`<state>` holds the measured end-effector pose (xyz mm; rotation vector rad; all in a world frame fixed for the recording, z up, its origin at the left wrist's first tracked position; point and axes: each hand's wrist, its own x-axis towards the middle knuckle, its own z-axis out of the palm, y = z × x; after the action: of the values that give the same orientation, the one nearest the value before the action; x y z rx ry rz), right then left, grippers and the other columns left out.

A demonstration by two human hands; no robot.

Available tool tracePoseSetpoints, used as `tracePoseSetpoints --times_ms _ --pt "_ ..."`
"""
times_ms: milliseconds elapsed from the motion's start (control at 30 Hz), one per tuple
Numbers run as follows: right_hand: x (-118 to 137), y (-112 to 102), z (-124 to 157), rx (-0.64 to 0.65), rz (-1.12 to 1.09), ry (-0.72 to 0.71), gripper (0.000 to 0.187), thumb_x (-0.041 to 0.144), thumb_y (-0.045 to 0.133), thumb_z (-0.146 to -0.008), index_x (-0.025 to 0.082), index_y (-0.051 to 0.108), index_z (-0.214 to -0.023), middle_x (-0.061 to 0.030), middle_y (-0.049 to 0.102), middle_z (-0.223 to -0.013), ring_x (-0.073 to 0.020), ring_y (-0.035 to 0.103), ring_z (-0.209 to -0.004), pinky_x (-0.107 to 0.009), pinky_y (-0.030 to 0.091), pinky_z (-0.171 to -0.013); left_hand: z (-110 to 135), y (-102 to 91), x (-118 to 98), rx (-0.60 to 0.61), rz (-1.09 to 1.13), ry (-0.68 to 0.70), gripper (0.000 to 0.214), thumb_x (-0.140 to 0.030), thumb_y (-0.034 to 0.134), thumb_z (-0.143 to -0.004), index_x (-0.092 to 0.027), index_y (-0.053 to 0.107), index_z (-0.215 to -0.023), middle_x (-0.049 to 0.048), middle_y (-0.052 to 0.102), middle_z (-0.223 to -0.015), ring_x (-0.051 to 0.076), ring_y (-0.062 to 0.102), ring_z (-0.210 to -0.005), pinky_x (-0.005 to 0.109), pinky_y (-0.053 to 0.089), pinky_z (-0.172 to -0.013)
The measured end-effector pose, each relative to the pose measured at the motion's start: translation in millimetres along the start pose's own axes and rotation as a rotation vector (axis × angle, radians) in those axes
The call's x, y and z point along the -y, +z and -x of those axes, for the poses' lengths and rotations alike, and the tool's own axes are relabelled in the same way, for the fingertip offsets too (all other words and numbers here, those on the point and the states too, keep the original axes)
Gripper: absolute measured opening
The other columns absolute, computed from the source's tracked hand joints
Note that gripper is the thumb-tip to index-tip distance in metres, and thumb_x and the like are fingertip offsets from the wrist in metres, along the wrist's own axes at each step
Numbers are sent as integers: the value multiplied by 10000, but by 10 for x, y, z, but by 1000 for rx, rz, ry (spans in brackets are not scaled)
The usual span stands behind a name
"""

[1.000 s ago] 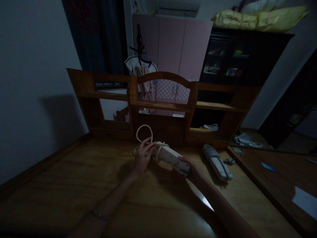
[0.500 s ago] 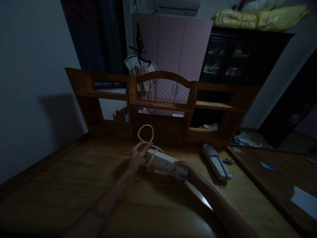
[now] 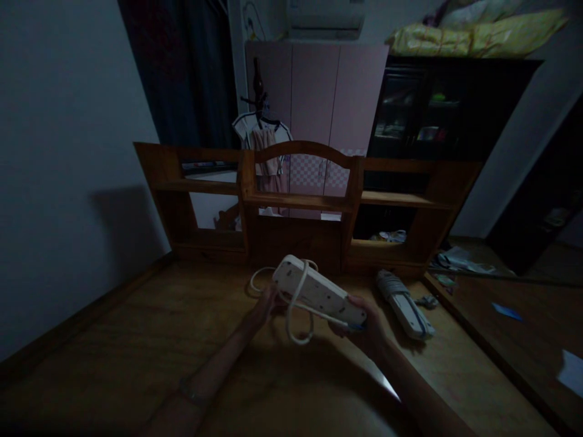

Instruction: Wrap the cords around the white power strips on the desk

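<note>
A white power strip (image 3: 319,294) is held up above the wooden desk, tilted, with its left end higher than its right. My right hand (image 3: 371,331) is closed around its right end, thumb on the upper edge. The strip's white cord (image 3: 294,312) passes over its left part, and a loose loop hangs below. At the left end is my left hand (image 3: 264,306), its fingers bent at the cord and partly hidden behind the strip. Another power strip (image 3: 405,309), its grey cord wound round one end, lies on the desk to the right.
A wooden shelf unit (image 3: 298,200) runs along the desk's (image 3: 150,340) back edge. On the right, a lower brown surface holds a blue card (image 3: 506,311) and white paper (image 3: 571,373). A wall (image 3: 68,152) borders the left side.
The left hand has moved from the top of the strip's left end to lower beside it. The cord's upright loop has dropped, and a loop now hangs beneath the strip. The right hand keeps its grip.
</note>
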<state>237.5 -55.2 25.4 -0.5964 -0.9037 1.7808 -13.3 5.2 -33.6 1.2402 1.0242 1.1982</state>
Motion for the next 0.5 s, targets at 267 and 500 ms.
tracePoseSetpoints --times_ms 267,500 --pt "268 -153 -17 -238 -419 -180 228 323 621 -806 198 604 -997 -54 683 -954 -211 645 -846 -292 522 -583 -62 261 31 222 -87 -135 817 -815 266 -729 -110 630 -533 105 618 -553 184 592 -488 287 455 -523" --pt "265 -335 -129 -207 -433 -234 238 335 647 -785 210 597 -980 -10 680 -865 -152 630 -697 -251 488 -505 -71 207 -54 241 -80 -179 885 -824 202 -731 -92 671 -564 131 637 -556 183 586 -481 277 442 -502"
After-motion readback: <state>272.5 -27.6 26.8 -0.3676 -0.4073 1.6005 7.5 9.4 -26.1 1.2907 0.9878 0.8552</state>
